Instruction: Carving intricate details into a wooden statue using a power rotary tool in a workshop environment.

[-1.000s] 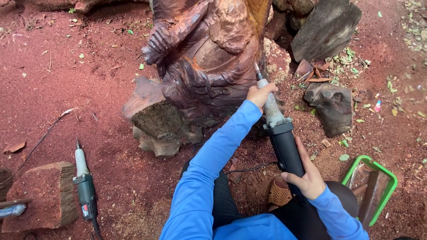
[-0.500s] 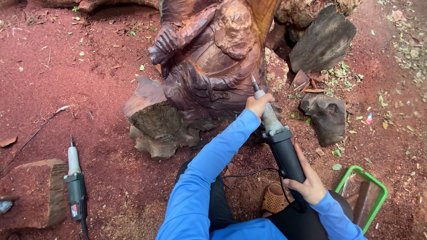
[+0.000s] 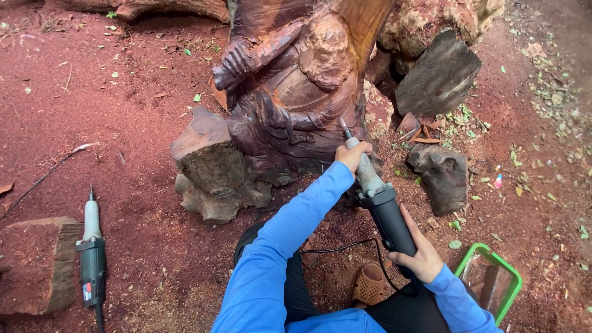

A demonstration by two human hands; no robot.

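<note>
A dark reddish wooden carving of a seated figure point(image 3: 296, 92) rises from a rough stump in front of me. My left hand point(image 3: 353, 154) grips the grey nose of a long die grinder point(image 3: 379, 200), whose thin bit touches the carving's lower right side. My right hand point(image 3: 419, 256) holds the grinder's black rear body, with its cable running down between my knees. Both arms wear blue sleeves.
A second die grinder point(image 3: 92, 256) lies on the red sawdust ground at left, beside a cut wood block point(image 3: 37, 262). Dark wood chunks point(image 3: 441, 176) sit right of the carving. A green-rimmed clear box point(image 3: 490, 280) stands at lower right.
The view has shifted so the carving sits higher and more central. The grinder's tip has stayed at the carving's lower right, with both hands keeping their grip.
</note>
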